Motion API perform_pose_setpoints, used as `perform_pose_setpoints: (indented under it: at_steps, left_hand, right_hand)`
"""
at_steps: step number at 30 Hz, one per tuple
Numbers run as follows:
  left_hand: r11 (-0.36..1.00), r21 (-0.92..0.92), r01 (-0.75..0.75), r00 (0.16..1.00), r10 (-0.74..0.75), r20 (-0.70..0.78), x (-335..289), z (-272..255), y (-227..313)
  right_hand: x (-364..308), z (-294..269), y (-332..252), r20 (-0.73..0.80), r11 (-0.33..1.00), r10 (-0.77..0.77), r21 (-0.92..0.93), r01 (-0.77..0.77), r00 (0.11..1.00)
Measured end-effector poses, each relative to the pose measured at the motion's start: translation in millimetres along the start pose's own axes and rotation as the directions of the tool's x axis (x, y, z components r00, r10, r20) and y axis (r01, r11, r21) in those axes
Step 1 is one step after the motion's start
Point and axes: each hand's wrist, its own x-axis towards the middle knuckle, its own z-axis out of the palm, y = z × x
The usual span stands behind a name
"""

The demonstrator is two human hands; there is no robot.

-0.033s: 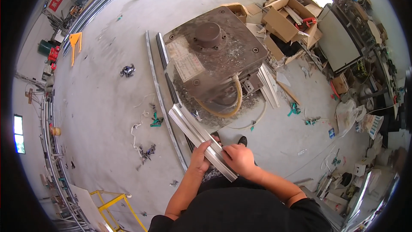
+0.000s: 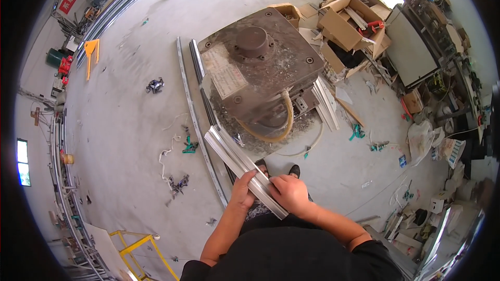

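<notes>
A bundle of silvery-white metal profiles [image 2: 227, 151] lies slantwise in front of my body, its far end pointing up and left beside the machine. My left hand [image 2: 242, 191] is closed around its left side, with the thumb laid across the top. Closed on the right side near the same stretch is my right hand [image 2: 289, 191], knuckles up, its fingertips partly hidden by the hand itself. Just beyond the bundle stands a brown, dusty machine [image 2: 291, 47] with a round cap on top and a yellowish hose [image 2: 287, 125] looping down its front.
Long metal profiles [image 2: 188, 99] lie on the floor left of the machine. Cardboard boxes [image 2: 341, 26] are piled at the far right. A yellow frame [image 2: 127, 250] stands at the near left. Scraps and green strapping [image 2: 190, 145] litter the floor.
</notes>
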Motion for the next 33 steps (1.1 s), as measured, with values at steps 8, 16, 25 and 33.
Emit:
perform_pose_setpoints:
  at_steps: [8, 16, 25, 33]
  left_hand:
    - [1.000, -0.018, 0.012, 0.999, -0.013, -0.039, 0, -4, -3]
    - [0.987, -0.162, -0.022, 0.995, 0.037, 0.088, 6, -15, -2]
    - [0.950, -0.307, -0.061, 0.994, 0.087, 0.071, 10, -37, 12]
    - [0.962, -0.267, -0.053, 0.996, 0.071, 0.060, 6, -24, 10]
  right_hand:
    - [-1, -5, 17, 0.386, 0.647, 0.238, 0.621, -0.442, 0.891]
    - [-22, -33, 38, 0.118, 0.949, 0.179, 0.240, -0.203, 0.977]
    - [-39, -74, 102, 0.232, 0.718, 0.562, 0.339, -0.607, 0.794]
    - [-6, -94, 129, 0.279, 0.723, 0.535, 0.336, -0.603, 0.797]
